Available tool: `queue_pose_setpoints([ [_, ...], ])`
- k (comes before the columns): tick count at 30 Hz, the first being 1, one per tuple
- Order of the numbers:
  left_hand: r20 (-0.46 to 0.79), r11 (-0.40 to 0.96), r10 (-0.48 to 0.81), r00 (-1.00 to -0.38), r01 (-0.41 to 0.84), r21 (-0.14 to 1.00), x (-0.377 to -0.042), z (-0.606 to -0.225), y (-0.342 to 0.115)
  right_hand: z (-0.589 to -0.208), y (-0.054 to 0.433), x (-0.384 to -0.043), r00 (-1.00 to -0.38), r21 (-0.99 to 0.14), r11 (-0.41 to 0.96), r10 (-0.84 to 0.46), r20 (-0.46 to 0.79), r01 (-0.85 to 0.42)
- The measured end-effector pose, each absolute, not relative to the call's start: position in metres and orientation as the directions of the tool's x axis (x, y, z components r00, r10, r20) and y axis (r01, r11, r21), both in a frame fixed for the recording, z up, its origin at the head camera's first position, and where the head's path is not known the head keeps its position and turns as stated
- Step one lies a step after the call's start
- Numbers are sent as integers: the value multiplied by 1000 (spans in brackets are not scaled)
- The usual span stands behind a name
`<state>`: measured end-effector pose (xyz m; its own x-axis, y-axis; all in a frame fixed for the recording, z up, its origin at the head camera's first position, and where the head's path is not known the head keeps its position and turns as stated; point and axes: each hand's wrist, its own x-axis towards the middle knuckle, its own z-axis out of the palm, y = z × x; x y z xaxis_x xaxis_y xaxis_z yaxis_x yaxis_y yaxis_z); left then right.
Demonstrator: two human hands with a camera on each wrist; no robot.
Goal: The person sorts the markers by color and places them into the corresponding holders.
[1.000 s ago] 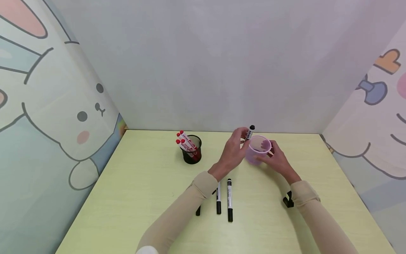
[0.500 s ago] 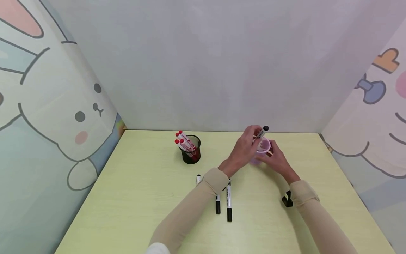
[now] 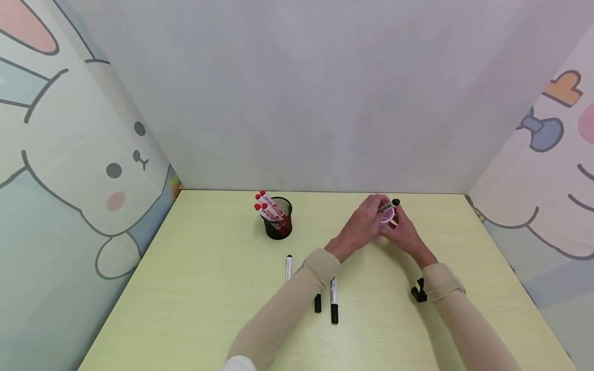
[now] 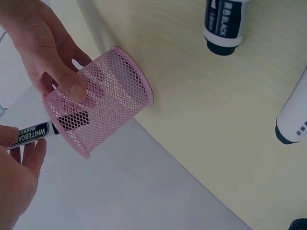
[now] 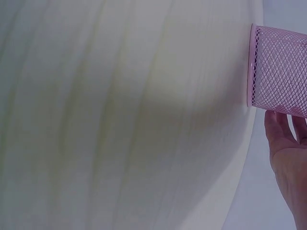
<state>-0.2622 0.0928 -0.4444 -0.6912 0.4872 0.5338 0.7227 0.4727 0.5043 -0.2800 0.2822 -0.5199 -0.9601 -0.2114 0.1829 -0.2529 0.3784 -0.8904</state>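
Note:
My left hand [image 3: 359, 226] pinches a whiteboard marker [image 4: 33, 134] with a black cap, tilted over the mouth of a pink mesh pen cup [image 4: 105, 96]. Through the mesh, the marker's black lower end shows inside the cup. The right hand [image 3: 406, 234] grips the cup from its right side, thumb in front and fingers behind. In the right wrist view the pen cup [image 5: 283, 72] stands on the table, with the fingers of the right hand [image 5: 292, 163] against its wall. From the head view, both hands largely cover the cup.
Left of the hands stands a black mesh cup [image 3: 278, 233] holding several red-capped markers [image 3: 271, 211]. White markers with black ends [image 3: 334, 301] lie on the table, partly under the left sleeve [image 3: 283, 314]. A small black object [image 3: 419, 291] sits by the right cuff.
My left hand has moved right, bringing the marker over the cup, then lowered it so its end is inside. The right hand has stayed on the cup.

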Motion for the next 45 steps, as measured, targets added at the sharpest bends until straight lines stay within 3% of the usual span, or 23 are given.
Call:
queue_pose_setpoints([
  [14,468,531,573,-673,740,413,-269,-463,96,-482,267,-261,-958,-871,419,-227,173,-257],
  [19,460,560,605,-650,758,334,-270,-464,98,-476,263,-258,-962,-857,451,-212,169,-250],
  [31,438,688,608,-662,715,126,-268,-467,100,-514,277,-278,-968,-880,420,-203,149,-224],
  [39,463,693,594,-658,711,120,-264,-466,99,-519,282,-282,-969,-876,431,-203,140,-216],
  [45,456,686,569,-684,701,196,-260,-464,99,-515,282,-278,-972,-890,412,-205,119,-196],
])
